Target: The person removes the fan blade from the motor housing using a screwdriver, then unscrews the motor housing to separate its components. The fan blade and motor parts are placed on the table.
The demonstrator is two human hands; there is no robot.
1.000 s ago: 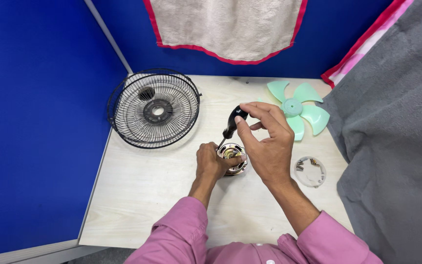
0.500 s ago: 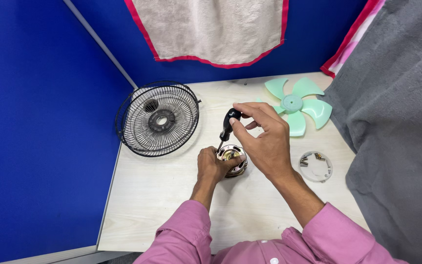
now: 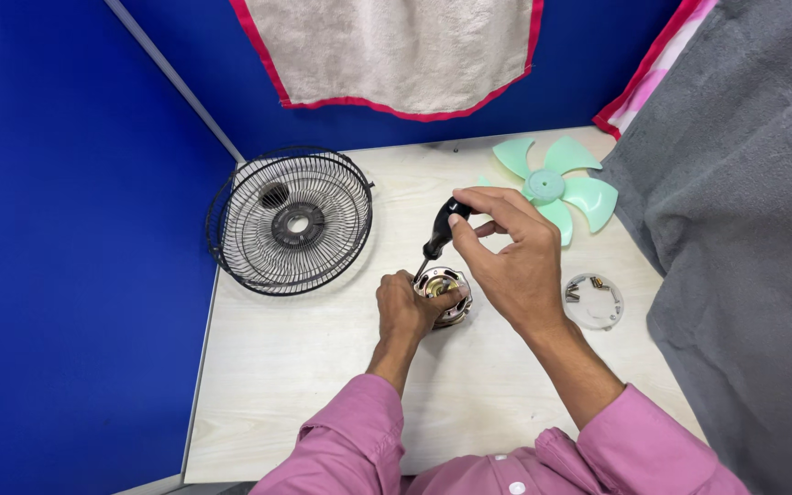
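A small round fan motor (image 3: 444,295) sits near the middle of the pale desk (image 3: 304,385), and everything else can be placed from it. The left hand (image 3: 408,310) is curled around the motor's near-left side, fingers pressed onto its metal casing. The right hand (image 3: 506,257) hovers just above and to the right of the motor, its fingertips pinching the black handle of a screwdriver (image 3: 439,235) that slants down so its tip meets the motor's top left edge. Up and to the left of the motor lies a black wire fan guard (image 3: 291,220), flat on the desk, well apart from the hands. Up and to the right lies a mint-green fan blade (image 3: 556,188), partly hidden behind the right hand. To the right of the motor rests a small clear round cap (image 3: 594,301). Compared with half a second ago, both hands hold the same grips on motor and screwdriver; the view has shifted slightly, so the guard and blade appear a little lower in view.
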